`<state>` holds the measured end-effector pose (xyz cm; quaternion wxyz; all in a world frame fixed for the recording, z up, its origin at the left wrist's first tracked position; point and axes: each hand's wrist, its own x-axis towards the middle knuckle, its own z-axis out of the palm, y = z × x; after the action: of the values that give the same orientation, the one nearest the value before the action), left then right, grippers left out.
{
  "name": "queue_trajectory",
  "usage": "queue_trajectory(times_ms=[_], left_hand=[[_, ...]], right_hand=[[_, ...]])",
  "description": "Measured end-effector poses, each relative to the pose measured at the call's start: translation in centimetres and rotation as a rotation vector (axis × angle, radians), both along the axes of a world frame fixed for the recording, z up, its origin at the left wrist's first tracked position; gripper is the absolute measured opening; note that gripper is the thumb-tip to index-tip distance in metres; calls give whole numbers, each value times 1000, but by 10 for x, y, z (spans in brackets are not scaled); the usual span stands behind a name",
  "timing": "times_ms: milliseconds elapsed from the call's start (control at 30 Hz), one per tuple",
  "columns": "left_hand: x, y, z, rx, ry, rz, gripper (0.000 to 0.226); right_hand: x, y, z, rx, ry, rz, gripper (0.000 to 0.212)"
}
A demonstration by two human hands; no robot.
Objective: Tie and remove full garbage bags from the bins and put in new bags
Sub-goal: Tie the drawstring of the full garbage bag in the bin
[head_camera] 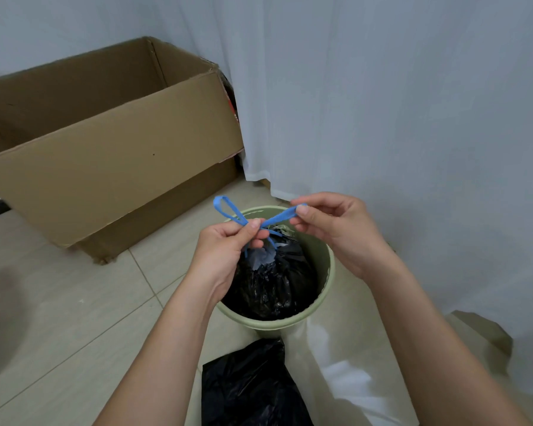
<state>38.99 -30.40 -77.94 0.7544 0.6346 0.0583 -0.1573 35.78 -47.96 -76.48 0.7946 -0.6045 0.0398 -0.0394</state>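
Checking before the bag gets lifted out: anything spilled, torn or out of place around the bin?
Nothing stands out. The left hand and right hand pinch the blue drawstring over the black bag, which sits inside the upright green bin. No spill shows on the floor tiles.

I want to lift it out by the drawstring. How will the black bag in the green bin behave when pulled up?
The black bag looks thin and crinkled, so it will probably sag and shift rather than hold shape. It fills the green bin closely, so it may drag on the wall. The blue drawstring, pinched by the left hand and right hand, looks narrow and may dig into fingers.
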Motion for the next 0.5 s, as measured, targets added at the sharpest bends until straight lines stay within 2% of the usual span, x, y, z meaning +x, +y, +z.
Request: queue_trajectory(times_ms=[67,167,300,500], left_hand=[[1,3,0,-34,37,23,7],[2,5,-1,64,12,6,9],[3,10,1,182,-64,-62,15],[1,12,3,291,-161,-98,22]], right_hand=[[-4,-7,3,-56,34,211,11],[-8,-12,0,-150,97,418,22],[5,3,-12,-399,53,142,40],[10,23,-34,-584,160,237,34]])
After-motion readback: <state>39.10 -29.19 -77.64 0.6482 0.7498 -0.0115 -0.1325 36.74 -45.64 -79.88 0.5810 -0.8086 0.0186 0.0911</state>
